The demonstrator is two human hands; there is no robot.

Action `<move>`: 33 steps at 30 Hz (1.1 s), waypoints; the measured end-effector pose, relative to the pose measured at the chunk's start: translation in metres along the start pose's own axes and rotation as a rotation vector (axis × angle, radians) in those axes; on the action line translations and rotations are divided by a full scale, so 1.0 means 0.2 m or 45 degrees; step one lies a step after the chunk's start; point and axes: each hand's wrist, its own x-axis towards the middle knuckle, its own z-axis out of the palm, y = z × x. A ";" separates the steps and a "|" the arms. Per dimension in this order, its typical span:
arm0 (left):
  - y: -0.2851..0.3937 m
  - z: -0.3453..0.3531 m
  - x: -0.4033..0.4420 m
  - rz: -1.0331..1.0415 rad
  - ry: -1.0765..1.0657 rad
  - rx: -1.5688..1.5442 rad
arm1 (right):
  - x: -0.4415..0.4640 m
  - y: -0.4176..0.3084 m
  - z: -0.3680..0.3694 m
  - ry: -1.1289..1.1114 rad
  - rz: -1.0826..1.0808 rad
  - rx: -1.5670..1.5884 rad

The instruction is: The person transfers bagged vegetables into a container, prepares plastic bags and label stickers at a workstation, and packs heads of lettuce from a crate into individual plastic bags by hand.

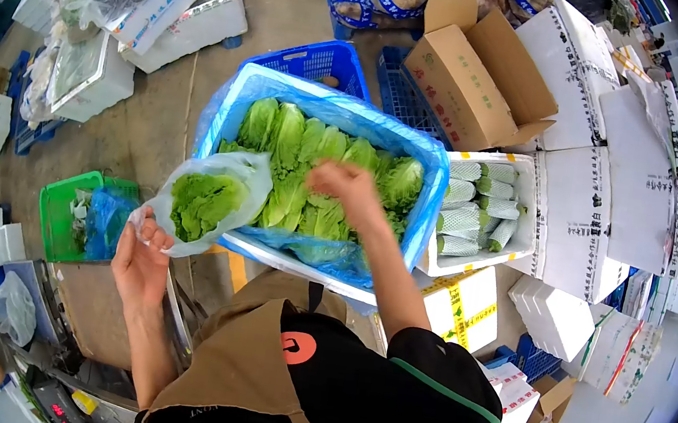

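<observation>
My left hand [143,253] is out to the left, forearm angled up and forward, palm partly turned up. Fingers and thumb pinch the near-left rim of a translucent whitish plastic bag [257,182], with loose green lettuce leaves [205,204] inside. The bag's mouth gapes toward the camera; the bag sits at the left edge of a large rectangular box lined with blue plastic film [332,101].

My right hand [344,186] reaches in from the right, elbow bent, forearm slanting up-left over the box. Hand is blurred above pale-green lettuce heads [287,140] lined up in the box; can't tell whether its fingers are spread or gripping, or whether they touch a leaf.

Just right of the box: a white foam box [531,224] of green vegetables in white mesh sleeves [460,219]. Beyond: a blue slatted plastic crate [353,72]. Lower left, apart: a bright green plastic crate [56,217].
</observation>
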 end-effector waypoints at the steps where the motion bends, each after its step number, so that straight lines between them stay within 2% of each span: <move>1: 0.01 0.01 -0.02 0.005 -0.012 -0.045 | 0.13 0.14 -0.16 0.452 -0.106 -0.074; 2: 0.03 0.03 -0.04 0.015 -0.024 -0.088 | 0.26 0.31 -0.34 0.855 -0.129 -0.314; 3: 0.04 0.06 -0.06 0.030 -0.039 -0.133 | 0.37 0.48 -0.56 1.041 0.063 -0.694; 5: 0.07 0.12 -0.11 0.059 -0.008 -0.113 | 0.45 0.66 -0.71 1.410 0.519 -1.124; 7: 0.09 0.18 -0.14 0.086 0.017 -0.064 | 0.53 0.80 -0.78 1.469 0.548 -1.306; 8: 0.10 0.17 -0.15 0.098 0.008 -0.046 | 0.55 0.76 -0.72 1.552 0.595 -1.358; 11: 0.12 0.18 -0.17 0.120 0.035 -0.015 | 0.63 0.68 -0.67 1.753 0.720 -1.213; 12: 0.12 0.18 -0.18 0.131 0.066 -0.021 | 0.63 0.62 -0.62 1.772 0.760 -1.208; 15: 0.11 0.14 -0.21 0.129 0.134 -0.049 | 0.64 0.64 -0.65 1.555 0.808 -1.194; 16: 0.11 0.13 -0.21 0.130 0.144 -0.067 | 0.64 0.71 -0.67 1.556 0.767 -1.317; 19: 0.11 0.11 -0.19 0.097 0.119 -0.079 | 0.53 0.71 -0.66 1.551 0.542 -1.305; 21: 0.12 0.11 -0.20 0.091 0.145 -0.084 | 0.56 0.76 -0.75 1.667 0.719 -1.450; 22: 0.12 0.03 -0.23 0.038 0.246 -0.113 | 0.61 0.81 -0.78 1.679 0.779 -1.598; 23: 0.11 0.05 -0.26 0.049 0.199 -0.093 | 0.65 0.88 -0.81 1.642 0.729 -1.701; 24: 0.09 0.12 -0.28 0.100 0.456 -0.044 | 0.71 0.98 -0.85 1.759 0.740 -1.931; 25: 0.09 0.09 -0.30 0.060 0.260 -0.017 | 0.83 1.15 -0.97 1.989 0.627 -2.162; 26: 0.06 0.13 -0.28 0.107 0.250 -0.058 | 0.83 1.14 -1.04 1.949 0.563 -2.010; 27: 0.01 0.09 -0.26 0.101 0.141 -0.089 | 0.84 1.13 -1.12 2.021 0.724 -2.048; 28: 0.03 0.11 -0.27 0.174 0.163 -0.089 | 0.66 0.85 -0.85 1.552 0.621 -1.723; 29: 0.05 0.11 -0.26 0.164 0.135 -0.088 | 0.71 0.98 -0.91 1.524 0.406 -1.941; 30: 0.04 0.09 -0.25 0.140 0.099 -0.132 | 0.75 0.96 -0.95 1.403 0.382 -1.660; 31: 0.04 0.07 -0.27 0.105 0.047 -0.173 | 0.48 0.62 -0.61 1.378 0.460 -1.565; 33: 0.04 0.03 -0.28 0.140 0.022 -0.186 | 0.50 0.63 -0.47 1.246 0.355 -1.614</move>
